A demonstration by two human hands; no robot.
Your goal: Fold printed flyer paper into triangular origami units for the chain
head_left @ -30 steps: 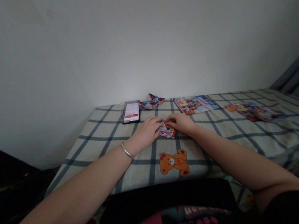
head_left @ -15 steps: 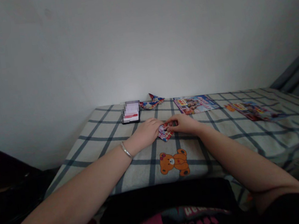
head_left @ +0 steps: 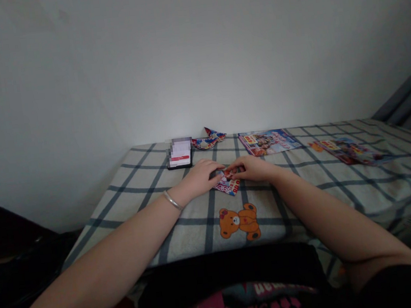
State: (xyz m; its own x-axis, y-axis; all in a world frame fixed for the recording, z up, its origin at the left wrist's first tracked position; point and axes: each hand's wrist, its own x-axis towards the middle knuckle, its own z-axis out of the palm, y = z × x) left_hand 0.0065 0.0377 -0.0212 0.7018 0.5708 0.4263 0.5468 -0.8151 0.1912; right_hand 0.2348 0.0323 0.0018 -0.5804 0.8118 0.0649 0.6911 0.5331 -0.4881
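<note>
A small folded piece of colourful printed paper [head_left: 227, 185] lies on the checked cloth, between my two hands. My left hand [head_left: 204, 178], with a silver bangle at the wrist, has its thumb and fingers closed on the paper's left side. From the right, my right hand [head_left: 254, 169] pinches the paper's upper right part between thumb and fingers. Both hands partly cover the paper, so its far edge is hidden.
A phone [head_left: 179, 154] with a lit screen lies behind my left hand. Beside it is a folded paper shape [head_left: 209, 139] with a pointed tip. Printed leaflets [head_left: 269, 142] lie to the right, one pile [head_left: 351, 151] farther right. A wall [head_left: 194, 56] rises behind.
The folded paper has turned slightly and more of its lower part shows. My left hand has shifted a little, its thumb now visible on the paper.
</note>
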